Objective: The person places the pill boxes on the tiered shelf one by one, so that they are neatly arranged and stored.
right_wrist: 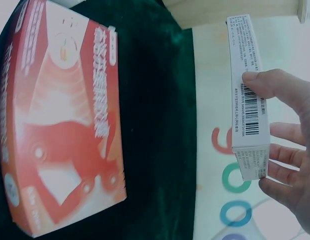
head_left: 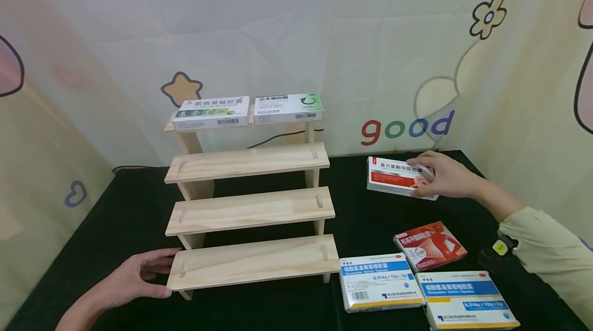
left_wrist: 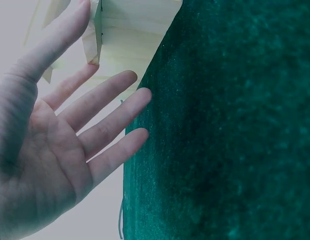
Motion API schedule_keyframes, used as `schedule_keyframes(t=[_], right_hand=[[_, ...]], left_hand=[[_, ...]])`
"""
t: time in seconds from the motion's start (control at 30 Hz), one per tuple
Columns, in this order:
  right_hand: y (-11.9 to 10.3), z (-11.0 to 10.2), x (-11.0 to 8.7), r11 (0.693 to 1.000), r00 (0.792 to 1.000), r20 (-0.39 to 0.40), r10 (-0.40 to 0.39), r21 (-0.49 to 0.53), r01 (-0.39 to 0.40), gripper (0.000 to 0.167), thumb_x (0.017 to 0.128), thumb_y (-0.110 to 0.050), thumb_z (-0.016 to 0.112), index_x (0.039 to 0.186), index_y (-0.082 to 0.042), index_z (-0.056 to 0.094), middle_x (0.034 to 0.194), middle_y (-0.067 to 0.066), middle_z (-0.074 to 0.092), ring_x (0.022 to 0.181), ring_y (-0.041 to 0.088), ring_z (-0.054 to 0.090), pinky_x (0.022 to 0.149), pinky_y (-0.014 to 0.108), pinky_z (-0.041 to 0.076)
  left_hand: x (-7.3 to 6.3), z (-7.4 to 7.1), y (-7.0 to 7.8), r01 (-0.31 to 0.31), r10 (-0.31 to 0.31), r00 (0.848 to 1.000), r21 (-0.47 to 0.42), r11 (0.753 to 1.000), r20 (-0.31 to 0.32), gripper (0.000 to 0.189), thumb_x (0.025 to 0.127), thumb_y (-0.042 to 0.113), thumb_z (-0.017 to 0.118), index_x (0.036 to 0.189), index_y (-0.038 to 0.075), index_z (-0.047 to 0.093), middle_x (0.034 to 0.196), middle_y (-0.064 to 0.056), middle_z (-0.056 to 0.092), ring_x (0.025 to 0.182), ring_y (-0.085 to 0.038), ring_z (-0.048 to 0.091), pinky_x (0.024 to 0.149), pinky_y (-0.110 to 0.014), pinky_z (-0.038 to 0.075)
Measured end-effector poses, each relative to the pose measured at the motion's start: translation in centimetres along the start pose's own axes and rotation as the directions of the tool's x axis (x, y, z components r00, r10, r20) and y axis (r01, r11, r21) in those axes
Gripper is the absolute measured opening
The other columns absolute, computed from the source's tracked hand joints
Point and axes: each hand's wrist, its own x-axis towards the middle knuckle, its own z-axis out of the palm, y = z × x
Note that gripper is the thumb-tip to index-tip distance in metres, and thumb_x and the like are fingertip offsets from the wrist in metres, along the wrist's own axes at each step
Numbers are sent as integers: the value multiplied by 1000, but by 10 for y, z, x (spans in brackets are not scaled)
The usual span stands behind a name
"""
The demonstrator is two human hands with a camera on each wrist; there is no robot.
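A four-tier wooden display rack (head_left: 250,212) stands on the dark green cloth. My left hand (head_left: 127,279) holds the left end of its lowest tier, thumb at the front corner and index finger behind; the other fingers (left_wrist: 112,117) extend straight. My right hand (head_left: 445,174) grips the right end of a white and red medicine box (head_left: 391,174), above the cloth right of the rack. In the right wrist view, the thumb lies on the barcode side of this box (right_wrist: 240,60). Two white and green medicine boxes (head_left: 210,112) (head_left: 287,108) lie side by side on the top tier.
A red medicine box (head_left: 431,246) and two white and blue medicine boxes (head_left: 382,284) (head_left: 468,300) lie on the table cloth (head_left: 259,310) right of the rack. A printed curtain (head_left: 278,53) hangs behind, with a dark cable (head_left: 282,136) along it.
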Motion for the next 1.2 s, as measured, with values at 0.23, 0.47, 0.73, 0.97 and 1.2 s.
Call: schedule_keyframes(t=[0.23, 0.47, 0.73, 0.97, 1.2], right_hand=[[-17, -7, 6, 999, 999, -2, -38, -12, 38, 73, 67, -37, 76, 125, 0, 52, 119, 19, 46, 96, 29, 45, 74, 39, 46], [-36, -17, 9, 996, 996, -8, -87, -20, 87, 70, 69, -35, 76, 125, -2, 52, 119, 16, 46, 95, 26, 45, 72, 35, 44], [-49, -28, 13, 994, 995, -9, -104, -43, 103, 72, 68, -38, 75, 126, -4, 52, 123, 17, 45, 97, 26, 44, 75, 41, 48], [-64, -37, 20, 986, 987, -13, -158, -48, 157, 71, 68, -38, 75, 126, -4, 53, 121, 16, 47, 98, 24, 44, 75, 38, 46], [-81, -47, 28, 987, 988, -7, -156, -36, 155, 69, 68, -36, 76, 125, -5, 54, 124, 17, 45, 101, 29, 43, 78, 45, 45]], left_hand=[[1, 0, 0, -7, 7, 1000, -4, 1000, 6, 67, 82, 9, 66, 134, -12, 30, 126, -36, 41, 99, -5, 57, 78, -25, 48], [1, -1, 1, -1, 1, 1000, 16, 1000, -1, 66, 81, 9, 66, 134, -12, 31, 126, -35, 42, 100, -11, 57, 81, -39, 49], [2, -1, 2, 6, -6, 1000, 20, 1000, -2, 66, 82, 9, 66, 134, -12, 31, 126, -35, 42, 101, -14, 57, 81, -48, 47], [1, -1, 2, 6, -6, 1000, 20, 1000, 3, 66, 82, 9, 66, 133, -13, 31, 125, -35, 43, 100, -11, 58, 81, -43, 48], [1, -1, 1, 14, -14, 1000, 13, 1000, 1, 66, 82, 9, 65, 133, -13, 31, 125, -35, 43, 100, -13, 58, 82, -49, 46]])
